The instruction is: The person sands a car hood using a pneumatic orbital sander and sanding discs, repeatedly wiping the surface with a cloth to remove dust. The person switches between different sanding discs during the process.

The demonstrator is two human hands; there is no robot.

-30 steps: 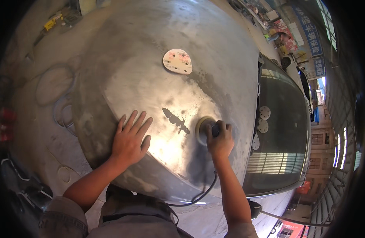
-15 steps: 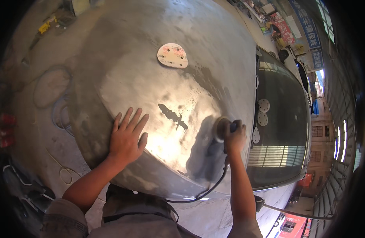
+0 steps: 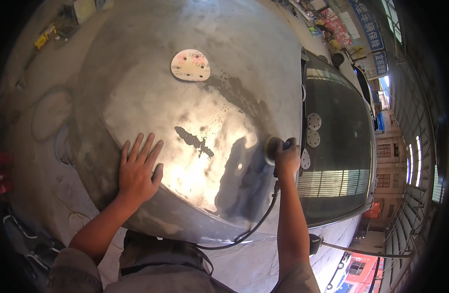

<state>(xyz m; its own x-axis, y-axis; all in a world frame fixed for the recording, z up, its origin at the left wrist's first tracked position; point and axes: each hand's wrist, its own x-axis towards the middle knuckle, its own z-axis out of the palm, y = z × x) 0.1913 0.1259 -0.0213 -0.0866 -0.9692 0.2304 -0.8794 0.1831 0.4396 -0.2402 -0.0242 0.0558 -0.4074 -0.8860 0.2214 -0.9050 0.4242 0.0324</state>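
Note:
My right hand [image 3: 287, 160] is wrapped round a round orbital sander [image 3: 271, 149], whose pad rests on the car hood [image 3: 141, 93] near the windshield. From the tool a black hose [image 3: 264, 219] curves down toward my body. Fingers spread, my left hand [image 3: 139, 175] lies flat on the hood's near side. The panel is dull grey, with a bright sanded area in the middle, a small dark ragged patch and a larger dark patch beside the sander. A white sanding disc [image 3: 190, 65] with holes lies farther off on the hood.
Several more sanding discs [image 3: 313, 122] lie on the windshield [image 3: 334, 151] at the right. A side mirror [image 3: 314, 242] sticks out at the lower right. Coiled hose [image 3: 63, 146] lies on the floor at the left, and red objects [image 3: 3, 172] stand beyond it.
The whole view has shifted, so the hood and its disc sit farther left. My right hand has moved the sander slightly toward the windshield; my left hand stays flat on the hood.

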